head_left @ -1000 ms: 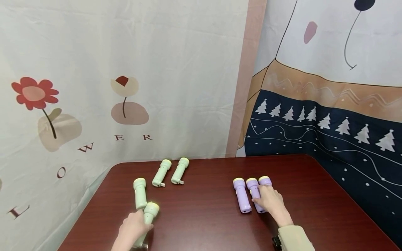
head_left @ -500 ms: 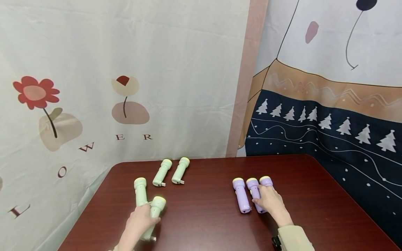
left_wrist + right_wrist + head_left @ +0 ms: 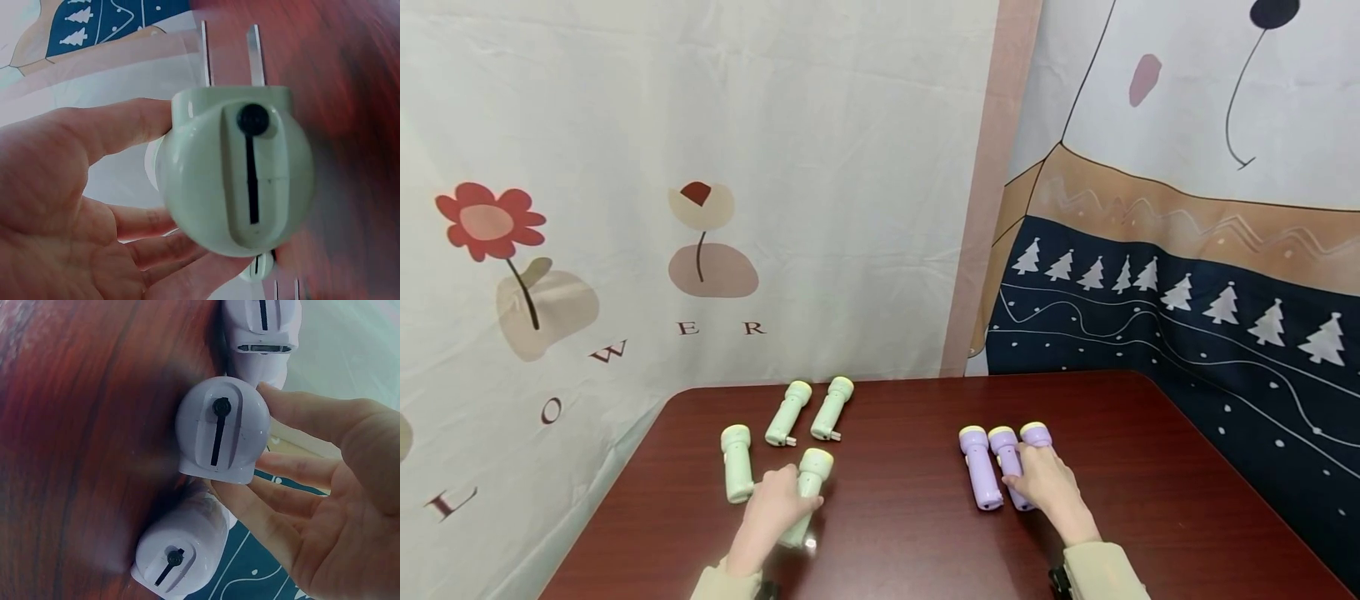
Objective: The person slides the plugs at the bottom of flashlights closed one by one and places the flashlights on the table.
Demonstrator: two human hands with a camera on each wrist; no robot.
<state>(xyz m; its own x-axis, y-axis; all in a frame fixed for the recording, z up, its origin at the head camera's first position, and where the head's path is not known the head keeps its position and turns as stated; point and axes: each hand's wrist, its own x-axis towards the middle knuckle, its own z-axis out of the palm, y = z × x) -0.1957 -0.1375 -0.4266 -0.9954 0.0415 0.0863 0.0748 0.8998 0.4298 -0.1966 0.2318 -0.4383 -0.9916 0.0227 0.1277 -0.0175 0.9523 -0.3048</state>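
Note:
My left hand [image 3: 775, 502] holds a pale green flashlight [image 3: 814, 468] around its body, low over the table and leaning to the right. In the left wrist view this flashlight's butt end [image 3: 240, 169] faces the camera, its two metal plug prongs [image 3: 256, 56] sticking out. On the right, my right hand [image 3: 1047, 482] grips the middle of three purple flashlights [image 3: 1003, 442] lying side by side. The right wrist view has its round end [image 3: 222, 431] between thumb and fingers. The right-hand purple flashlight [image 3: 1035, 432] is largely hidden behind the hand.
One green flashlight [image 3: 737, 463] lies just left of my left hand. Two more, a left one [image 3: 787, 414] and a right one [image 3: 832, 408], lie near the back edge with prongs out. Left of my right hand lies another purple flashlight [image 3: 981, 468]. Printed cloths [image 3: 850, 208] hang behind the brown table [image 3: 895, 542].
My left hand has carried the green flashlight forward and to the right, away from the green one beside it. My right hand has stayed in place on the purple flashlight.

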